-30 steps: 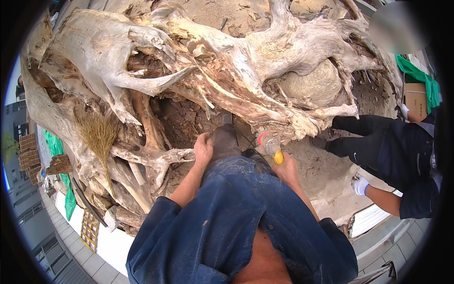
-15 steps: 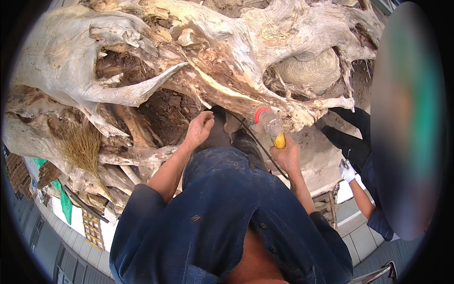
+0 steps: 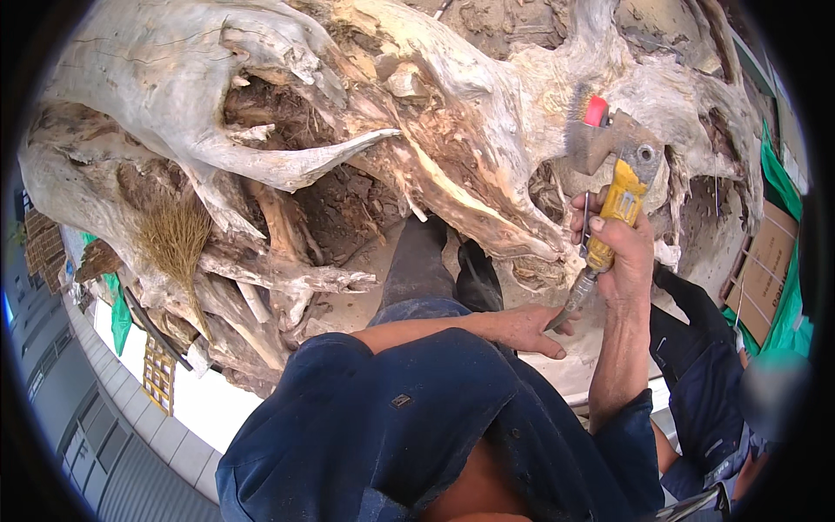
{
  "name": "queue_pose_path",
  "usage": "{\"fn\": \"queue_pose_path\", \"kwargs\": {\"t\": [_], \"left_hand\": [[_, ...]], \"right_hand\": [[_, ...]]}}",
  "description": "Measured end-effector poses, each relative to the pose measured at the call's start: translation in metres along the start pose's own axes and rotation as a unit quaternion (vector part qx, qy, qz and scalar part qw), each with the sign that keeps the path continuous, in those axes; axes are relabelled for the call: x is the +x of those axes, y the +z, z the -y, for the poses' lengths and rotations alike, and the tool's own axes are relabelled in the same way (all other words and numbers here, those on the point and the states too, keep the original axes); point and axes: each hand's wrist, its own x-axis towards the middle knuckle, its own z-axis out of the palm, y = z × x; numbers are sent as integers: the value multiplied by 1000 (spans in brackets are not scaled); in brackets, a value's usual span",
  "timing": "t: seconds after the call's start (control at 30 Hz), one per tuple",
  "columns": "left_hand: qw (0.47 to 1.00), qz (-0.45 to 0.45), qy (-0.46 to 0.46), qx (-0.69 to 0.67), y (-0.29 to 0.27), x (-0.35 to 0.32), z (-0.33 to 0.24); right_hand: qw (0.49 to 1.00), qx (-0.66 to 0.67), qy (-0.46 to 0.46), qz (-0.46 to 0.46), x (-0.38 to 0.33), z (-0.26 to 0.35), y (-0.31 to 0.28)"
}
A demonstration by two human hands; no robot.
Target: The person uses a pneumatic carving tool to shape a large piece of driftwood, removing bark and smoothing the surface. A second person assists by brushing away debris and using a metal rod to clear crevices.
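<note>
My right hand is closed around the yellow body of an angle grinder, raised above the driftwood. Its head carries a wire brush with a red part beside it, facing up and left. From the grinder's lower end a hose runs down into my left hand. My left arm crosses in front of my body, and its fingers are around the hose, partly hidden. A large pale tree root, weathered and hollowed, lies before me, with its freshly bared strip below the grinder.
A straw whisk broom leans on the wood at left. One co-worker in dark clothes is close on my right. A cardboard box and green sheeting stand at far right. A wooden lattice is at lower left.
My right hand has lifted the grinder up and to the right, off the bared strip. My left hand has come away from the wood and crossed right to the hose.
</note>
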Motion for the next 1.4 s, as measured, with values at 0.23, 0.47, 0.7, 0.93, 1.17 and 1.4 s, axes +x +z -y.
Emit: {"fn": "queue_pose_path", "kwargs": {"t": [0.23, 0.47, 0.7, 0.93, 1.17, 1.4], "left_hand": [[940, -158, -58, 295, -13, -25, 34], [802, -353, -145, 459, -21, -136, 61], [754, -555, -170, 306, -12, -171, 90], [675, -715, 2, 184, -101, -157, 30], [533, -744, -21, 402, -278, -193, -35], [518, -654, -181, 520, -301, -139, 25]], "right_hand": [[993, 4, -74, 98, 6, 53, -34], [988, -22, -107, 110, 19, 69, -52], [987, -123, -81, 63, 32, 52, -56], [982, -184, 24, 41, 42, 5, -36], [977, -202, 70, -12, 54, -24, -18], [971, -221, 93, -9, 69, -29, 15]]}}
